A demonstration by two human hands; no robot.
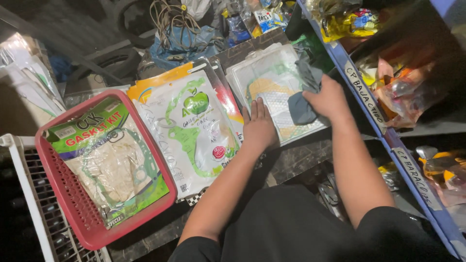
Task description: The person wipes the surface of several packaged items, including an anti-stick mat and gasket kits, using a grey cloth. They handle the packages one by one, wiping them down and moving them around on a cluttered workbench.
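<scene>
My right hand (327,99) grips a dark grey cloth (302,104) and presses it on a clear plastic packet of gaskets (274,80) lying flat on the dark counter. My left hand (257,127) lies flat, fingers apart, on the left edge of that same packet, holding it down. Beside it to the left lies a stack of white gasket packets (194,131) with a green apple picture on the top one.
A red plastic basket (51,170) at the left holds a green-labelled gasket packet (114,167). A white crate (24,194) sits under it. Blue-edged shelves (369,97) full of bagged parts stand at the right. Cables and tyres lie behind.
</scene>
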